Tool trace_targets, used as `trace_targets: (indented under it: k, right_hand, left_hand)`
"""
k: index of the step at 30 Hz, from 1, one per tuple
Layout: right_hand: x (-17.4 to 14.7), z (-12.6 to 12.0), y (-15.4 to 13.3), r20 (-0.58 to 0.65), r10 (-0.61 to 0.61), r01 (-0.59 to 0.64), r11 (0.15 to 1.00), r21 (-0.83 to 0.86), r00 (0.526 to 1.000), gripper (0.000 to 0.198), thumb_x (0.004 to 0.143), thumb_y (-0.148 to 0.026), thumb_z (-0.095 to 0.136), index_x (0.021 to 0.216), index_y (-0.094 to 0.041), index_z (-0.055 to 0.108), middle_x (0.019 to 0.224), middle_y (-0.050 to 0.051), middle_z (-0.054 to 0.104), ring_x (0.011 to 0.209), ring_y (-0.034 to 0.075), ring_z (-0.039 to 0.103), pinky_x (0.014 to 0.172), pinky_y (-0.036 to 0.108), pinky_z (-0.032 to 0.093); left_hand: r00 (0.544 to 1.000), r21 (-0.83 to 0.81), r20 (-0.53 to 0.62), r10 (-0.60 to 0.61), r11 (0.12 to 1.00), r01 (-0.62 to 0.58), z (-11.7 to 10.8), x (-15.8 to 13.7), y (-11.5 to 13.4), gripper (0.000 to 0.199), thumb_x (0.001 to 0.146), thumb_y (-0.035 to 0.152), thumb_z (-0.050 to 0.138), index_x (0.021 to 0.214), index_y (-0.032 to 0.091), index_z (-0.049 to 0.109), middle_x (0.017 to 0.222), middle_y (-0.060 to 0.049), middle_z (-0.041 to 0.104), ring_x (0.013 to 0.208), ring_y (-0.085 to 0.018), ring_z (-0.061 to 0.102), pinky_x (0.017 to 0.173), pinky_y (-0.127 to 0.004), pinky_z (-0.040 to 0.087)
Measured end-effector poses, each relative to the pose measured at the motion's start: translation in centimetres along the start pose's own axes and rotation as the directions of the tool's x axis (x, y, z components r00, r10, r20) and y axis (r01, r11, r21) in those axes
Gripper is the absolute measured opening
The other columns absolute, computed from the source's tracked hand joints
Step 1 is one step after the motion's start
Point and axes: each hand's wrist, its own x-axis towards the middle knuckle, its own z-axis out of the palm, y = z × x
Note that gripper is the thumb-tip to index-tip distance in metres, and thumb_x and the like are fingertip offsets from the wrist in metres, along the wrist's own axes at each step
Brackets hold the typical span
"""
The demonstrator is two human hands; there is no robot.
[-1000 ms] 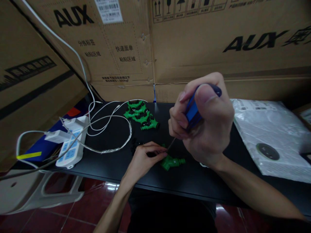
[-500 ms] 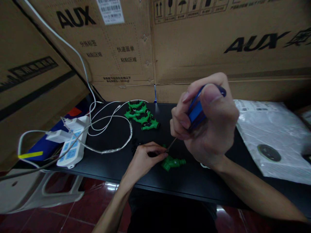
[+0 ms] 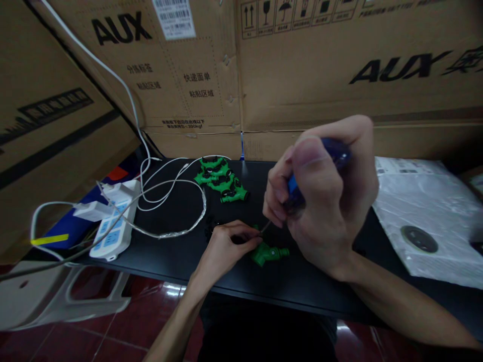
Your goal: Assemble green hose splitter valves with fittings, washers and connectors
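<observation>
My right hand [image 3: 324,196] is wrapped round the blue handle of a screwdriver [image 3: 335,151], thumb over the upper part. The thin shaft slants down and left to a green Y-shaped hose connector [image 3: 266,254] lying on the black table. My left hand [image 3: 234,239] is closed on the connector's upper left end, thumb and forefinger right by the screwdriver's tip. Those fingers hide the exact spot that the tip touches. Small black parts [image 3: 209,230] lie just behind the left hand, partly covered by it.
Several green connectors with black pieces [image 3: 222,178] are heaped further back. A white power strip [image 3: 115,221] with plugs and looping white cables [image 3: 181,234] occupies the left. Cardboard boxes [image 3: 302,100] wall off the back. A clear plastic package [image 3: 426,226] lies at right.
My right hand has turned about the screwdriver handle and shifted slightly to the right, its thumb now further left. The left hand and the connector stay in place.
</observation>
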Motion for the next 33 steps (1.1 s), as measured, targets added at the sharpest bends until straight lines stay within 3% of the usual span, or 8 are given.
trace_targets:
  k: [3, 7, 11, 19, 25, 33]
  right_hand:
    - [-0.3, 0.1, 0.2, -0.020, -0.046, 0.044, 0.996, -0.081, 0.999, 0.024, 0.092, -0.041, 0.072, 0.085, -0.029, 0.052, 0.064, -0.005, 0.045, 0.045, 0.012, 0.039, 0.039, 0.029, 0.030]
    - [-0.6, 0.1, 0.5, 0.006, -0.001, 0.002, 0.995, -0.097, 1.000, 0.024, 0.092, -0.038, 0.073, 0.087, -0.030, 0.050, 0.065, -0.006, 0.045, 0.046, 0.011, 0.041, 0.040, 0.029, 0.033]
    - [-0.5, 0.1, 0.4, -0.023, -0.027, 0.026, 0.999, -0.036, 0.999, 0.025, 0.092, -0.040, 0.072, 0.086, -0.029, 0.050, 0.067, -0.005, 0.045, 0.045, 0.011, 0.042, 0.037, 0.028, 0.036]
    - [-0.3, 0.0, 0.4, -0.070, -0.073, 0.066, 0.993, -0.100, 0.995, 0.024, 0.093, -0.045, 0.070, 0.088, -0.031, 0.051, 0.067, -0.004, 0.045, 0.044, 0.012, 0.040, 0.039, 0.027, 0.036]
    - [-0.4, 0.2, 0.7, -0.049, -0.030, 0.031, 0.999, 0.025, 0.998, 0.025, 0.091, -0.041, 0.073, 0.087, -0.030, 0.051, 0.068, -0.006, 0.045, 0.037, 0.008, 0.041, 0.029, 0.025, 0.036]
    - [-0.4, 0.5, 0.6, -0.121, -0.006, 0.006, 1.000, 0.003, 0.993, 0.026, 0.090, -0.043, 0.074, 0.086, -0.030, 0.052, 0.063, -0.006, 0.044, 0.041, 0.011, 0.039, 0.033, 0.028, 0.041]
  left_hand:
    - [0.999, 0.046, -0.039, 0.008, 0.999, -0.006, 0.4, -0.2, 0.8, 0.011, 0.083, 0.014, 0.075, 0.089, 0.018, 0.083, 0.088, -0.003, 0.075, 0.082, -0.018, 0.072, 0.074, -0.026, 0.053]
    - [0.993, 0.136, -0.114, 0.033, 0.991, -0.017, 0.8, -0.7, 1.4, 0.013, 0.079, 0.008, 0.075, 0.086, 0.017, 0.082, 0.081, -0.001, 0.072, 0.073, -0.015, 0.070, 0.068, -0.022, 0.052]
    - [0.994, 0.124, -0.101, 0.034, 0.992, -0.022, 0.9, -0.9, 1.1, 0.016, 0.080, 0.009, 0.075, 0.090, 0.019, 0.083, 0.084, -0.001, 0.073, 0.074, -0.013, 0.070, 0.069, -0.021, 0.053]
    - [0.995, 0.083, -0.097, 0.024, 0.996, -0.016, 1.0, -1.0, 0.4, 0.013, 0.082, 0.013, 0.074, 0.088, 0.020, 0.082, 0.087, -0.001, 0.075, 0.078, -0.014, 0.070, 0.073, -0.023, 0.054]
    - [0.997, 0.068, -0.078, 0.029, 0.997, -0.024, 1.0, -1.0, 0.4, 0.013, 0.082, 0.013, 0.073, 0.089, 0.020, 0.081, 0.090, -0.001, 0.075, 0.081, -0.015, 0.071, 0.076, -0.025, 0.054]
    - [0.990, 0.091, -0.118, 0.072, 0.994, -0.062, 1.2, -1.0, 0.3, 0.012, 0.081, 0.010, 0.071, 0.087, 0.018, 0.077, 0.086, -0.001, 0.072, 0.078, -0.014, 0.070, 0.072, -0.024, 0.055]
